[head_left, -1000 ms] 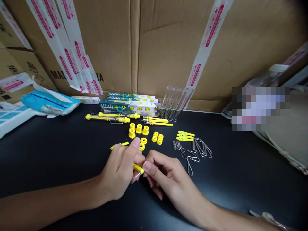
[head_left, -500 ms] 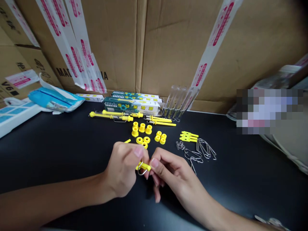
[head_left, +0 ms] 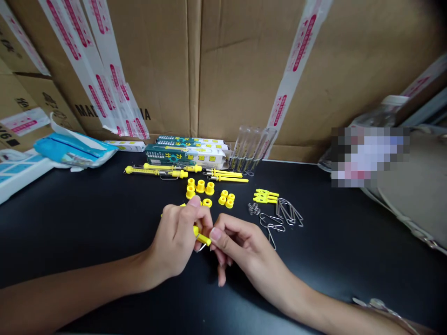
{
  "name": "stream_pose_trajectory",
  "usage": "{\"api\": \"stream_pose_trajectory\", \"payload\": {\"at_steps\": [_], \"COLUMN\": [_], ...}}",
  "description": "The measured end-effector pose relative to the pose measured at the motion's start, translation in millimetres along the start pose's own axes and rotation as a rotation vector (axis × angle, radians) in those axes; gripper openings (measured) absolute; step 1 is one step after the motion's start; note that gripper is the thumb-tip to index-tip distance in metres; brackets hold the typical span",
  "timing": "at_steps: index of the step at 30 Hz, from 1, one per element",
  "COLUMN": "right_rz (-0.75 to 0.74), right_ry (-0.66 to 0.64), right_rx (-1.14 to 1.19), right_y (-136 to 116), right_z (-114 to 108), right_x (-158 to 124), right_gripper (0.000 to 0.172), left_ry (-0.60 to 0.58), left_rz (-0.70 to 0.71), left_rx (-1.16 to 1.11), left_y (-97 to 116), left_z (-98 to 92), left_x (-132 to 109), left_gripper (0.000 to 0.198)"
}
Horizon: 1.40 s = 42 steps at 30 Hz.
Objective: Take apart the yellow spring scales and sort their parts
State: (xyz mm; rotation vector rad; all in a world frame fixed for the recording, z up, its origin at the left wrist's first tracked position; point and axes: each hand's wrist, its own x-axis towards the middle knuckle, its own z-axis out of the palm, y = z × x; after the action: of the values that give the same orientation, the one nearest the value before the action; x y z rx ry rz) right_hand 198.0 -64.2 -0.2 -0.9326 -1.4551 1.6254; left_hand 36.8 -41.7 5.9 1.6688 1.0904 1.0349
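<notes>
Closed around a yellow plastic spring-scale rod (head_left: 203,239), my left hand (head_left: 178,239) has its thumb on top. A thin metal wire hook (head_left: 201,247) runs along the rod's underside. My right hand (head_left: 240,242) pinches at the rod's free end with thumb and forefinger, its other fingers curled below; what lies between those fingertips is mostly hidden. Beyond my hands are yellow collars (head_left: 200,186), small yellow caps (head_left: 226,199) and a yellow ring (head_left: 207,203). To the right lie flat yellow pieces (head_left: 266,196), small springs (head_left: 253,209) and bent wire hooks (head_left: 289,211).
Assembled spring scales (head_left: 157,172), yellow rods with springs (head_left: 228,178), printed boxes (head_left: 185,154) and clear tubes (head_left: 249,149) line the back, before a cardboard wall (head_left: 230,70). A blue packet (head_left: 75,146) sits at left, a grey bag (head_left: 412,186) at right.
The rod has tilted, its free end now lower, and less of the wire hook shows. My left thumb has risen a little. The whole view has shifted slightly.
</notes>
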Motion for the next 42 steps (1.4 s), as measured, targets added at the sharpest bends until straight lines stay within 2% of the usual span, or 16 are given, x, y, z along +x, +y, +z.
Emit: {"api": "stream_pose_trajectory", "payload": {"at_steps": [4, 11, 18, 22, 29, 34, 38, 42], "right_rz": [-0.015, -0.021, -0.070, -0.071, -0.097, -0.064, -0.112, -0.102], "right_ry": [-0.002, -0.107, -0.126, -0.125, -0.097, -0.049, 0.093, 0.161], "right_rx": [-0.021, 0.100, 0.078, 0.060, 0.021, 0.015, -0.045, 0.062], "right_y": [-1, 3, 7, 7, 7, 1, -3, -8], "right_z": [-1, -6, -8, -9, -15, -13, -14, -19], "right_x": [1, 5, 7, 7, 8, 1, -1, 2], "right_gripper": [0.041, 0.041, 0.048, 0.044, 0.041, 0.040, 0.036, 0.034], "left_ry": [0.008, 0.008, 0.022, 0.046, 0.020, -0.023, -0.074, -0.147], "left_rz": [0.051, 0.125, 0.168, 0.181, 0.144, 0.131, 0.197, 0.293], "left_rx": [0.036, 0.118, 0.240, 0.290, 0.251, 0.182, 0.188, 0.366], "left_y": [-4, -8, -6, -4, -1, 0, 2, 5], "left_z": [-1.4, 6.7, 5.6, 4.7, 10.0, 1.0, -11.4, -13.2], "left_x": [0, 5, 5, 4, 2, -3, -8, -11], "left_gripper": [0.057, 0.057, 0.050, 0.044, 0.055, 0.062, 0.047, 0.020]}}
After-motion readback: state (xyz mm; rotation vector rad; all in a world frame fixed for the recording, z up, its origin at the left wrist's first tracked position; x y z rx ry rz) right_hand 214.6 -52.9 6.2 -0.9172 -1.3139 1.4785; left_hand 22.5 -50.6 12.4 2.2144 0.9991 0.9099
